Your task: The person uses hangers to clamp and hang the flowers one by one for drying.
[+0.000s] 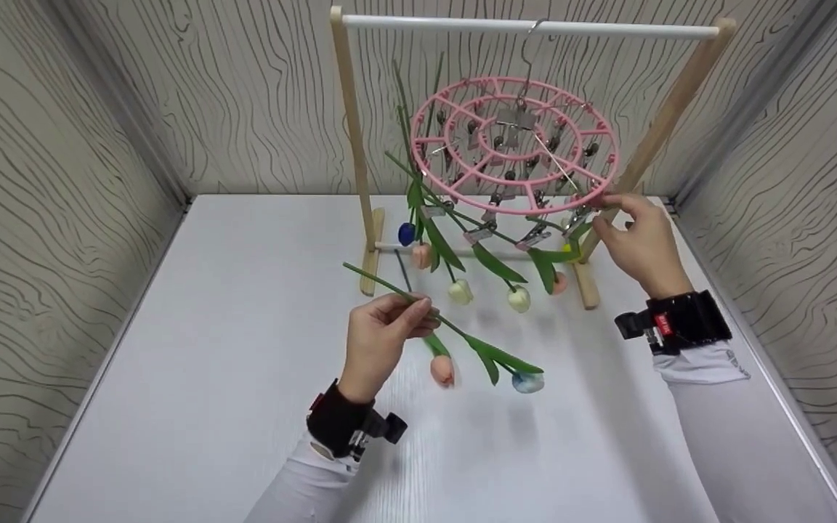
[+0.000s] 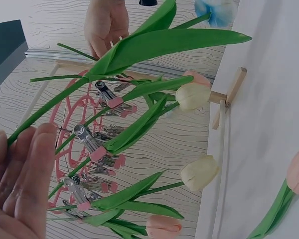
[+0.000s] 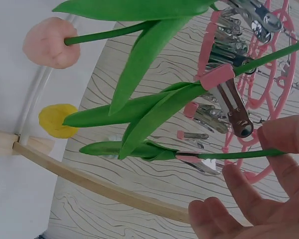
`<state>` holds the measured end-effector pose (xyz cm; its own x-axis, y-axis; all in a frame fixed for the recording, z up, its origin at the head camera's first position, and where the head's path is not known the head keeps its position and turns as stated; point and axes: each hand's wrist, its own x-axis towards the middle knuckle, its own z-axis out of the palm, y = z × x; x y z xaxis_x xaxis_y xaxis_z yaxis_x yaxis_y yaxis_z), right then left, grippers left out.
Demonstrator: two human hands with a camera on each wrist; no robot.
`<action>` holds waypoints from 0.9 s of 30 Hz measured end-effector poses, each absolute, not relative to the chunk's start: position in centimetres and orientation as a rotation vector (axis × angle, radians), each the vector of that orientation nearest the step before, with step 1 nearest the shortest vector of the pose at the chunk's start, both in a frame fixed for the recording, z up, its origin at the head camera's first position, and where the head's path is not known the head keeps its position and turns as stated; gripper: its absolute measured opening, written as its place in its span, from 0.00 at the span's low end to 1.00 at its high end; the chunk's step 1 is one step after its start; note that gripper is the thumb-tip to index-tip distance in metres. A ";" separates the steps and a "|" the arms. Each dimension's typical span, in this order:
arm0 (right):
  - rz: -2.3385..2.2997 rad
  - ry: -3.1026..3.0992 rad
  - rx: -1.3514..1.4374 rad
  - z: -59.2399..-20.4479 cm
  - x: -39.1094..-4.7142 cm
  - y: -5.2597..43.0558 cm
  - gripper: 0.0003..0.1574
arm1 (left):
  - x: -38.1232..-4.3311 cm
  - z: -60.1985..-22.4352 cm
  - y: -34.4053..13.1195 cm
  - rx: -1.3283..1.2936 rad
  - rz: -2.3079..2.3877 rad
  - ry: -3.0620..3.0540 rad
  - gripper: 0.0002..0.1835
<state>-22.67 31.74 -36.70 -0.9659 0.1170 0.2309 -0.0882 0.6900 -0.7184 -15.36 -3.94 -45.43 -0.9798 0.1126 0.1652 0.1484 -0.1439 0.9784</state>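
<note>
My left hand (image 1: 386, 330) pinches the green stem of a blue-and-white artificial tulip (image 1: 528, 382) between thumb and fingers, its bloom pointing down to the right. In the left wrist view, this tulip's leaf (image 2: 179, 45) crosses in front of the hanger. At the right edge of a round pink clip hanger (image 1: 513, 211), my right hand (image 1: 644, 243) has a tulip stem (image 3: 249, 156) between thumb and index finger. That stem also sits in a metal clip (image 3: 202, 163) with pink tips. A yellow tulip (image 3: 57, 120) hangs close by, partly behind a leaf.
The hanger hooks onto a white bar (image 1: 447, 24) of a wooden stand (image 1: 355, 123). Clipped tulips include a blue one (image 1: 407, 234), cream ones (image 1: 460, 292) and peach ones (image 1: 421, 256). A loose peach tulip (image 1: 442, 370) lies on the white table (image 1: 229, 349). Patterned walls (image 1: 259, 94) surround it.
</note>
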 end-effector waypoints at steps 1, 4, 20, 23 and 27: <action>1.136 -2.654 -0.021 -36.8 -22.4 31.6 0.23 | -15.4 -45.4 -4.0 -0.305 -2.339 -2.042 0.09; 1.110 -2.682 -0.006 -37.0 -21.7 31.2 0.23 | -15.4 -45.4 -4.0 -0.294 -2.342 -2.045 0.09; 1.171 -2.510 -0.222 -35.7 -21.8 33.2 0.39 | -15.5 -45.5 -3.7 -0.315 -2.361 -2.009 0.10; 1.245 -2.570 -0.284 -35.6 -24.1 34.7 0.36 | -15.6 -45.5 -3.6 -0.313 -2.360 -2.019 0.10; 1.344 -2.690 -0.239 -35.4 -26.6 35.9 0.39 | -15.5 -45.6 -3.4 -0.309 -2.367 -2.025 0.09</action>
<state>-26.60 35.89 -35.42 -0.9797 0.1963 0.0409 0.0851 0.5919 -0.8015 -15.54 -3.43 -45.62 -0.9805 0.1191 0.1564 0.1360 -0.1632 0.9772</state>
